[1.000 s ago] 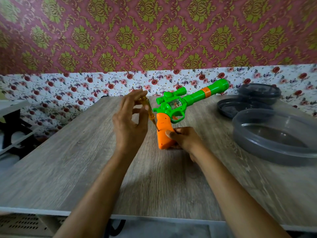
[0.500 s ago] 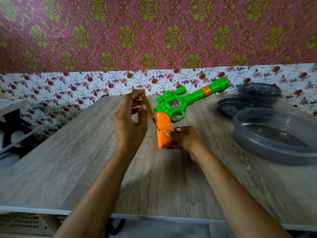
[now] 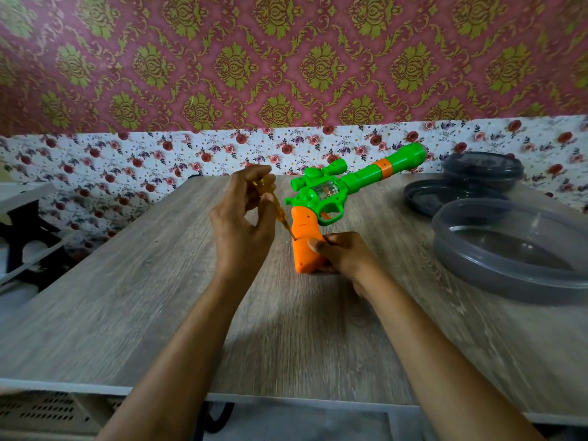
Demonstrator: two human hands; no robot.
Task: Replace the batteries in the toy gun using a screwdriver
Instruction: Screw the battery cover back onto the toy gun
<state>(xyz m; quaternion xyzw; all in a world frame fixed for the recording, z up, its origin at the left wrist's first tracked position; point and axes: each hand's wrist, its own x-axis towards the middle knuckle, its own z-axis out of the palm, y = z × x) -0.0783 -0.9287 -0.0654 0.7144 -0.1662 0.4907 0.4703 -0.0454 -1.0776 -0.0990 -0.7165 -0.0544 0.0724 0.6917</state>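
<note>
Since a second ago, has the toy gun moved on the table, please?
No: the toy gun has kept its place, muzzle against the same floral wall strip.

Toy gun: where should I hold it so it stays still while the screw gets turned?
Probably hold the toy gun by the bottom of its orange handle, coming from the right, as the right hand does. The handle's end rests on the table, and the screwdriver in the left hand meets its left side.

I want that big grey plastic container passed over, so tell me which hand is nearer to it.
Right. The right hand holds the orange grip of the green toy gun, just left of the large grey plastic container. The left hand, with the yellow screwdriver, is farther left, beyond the gun.
</note>
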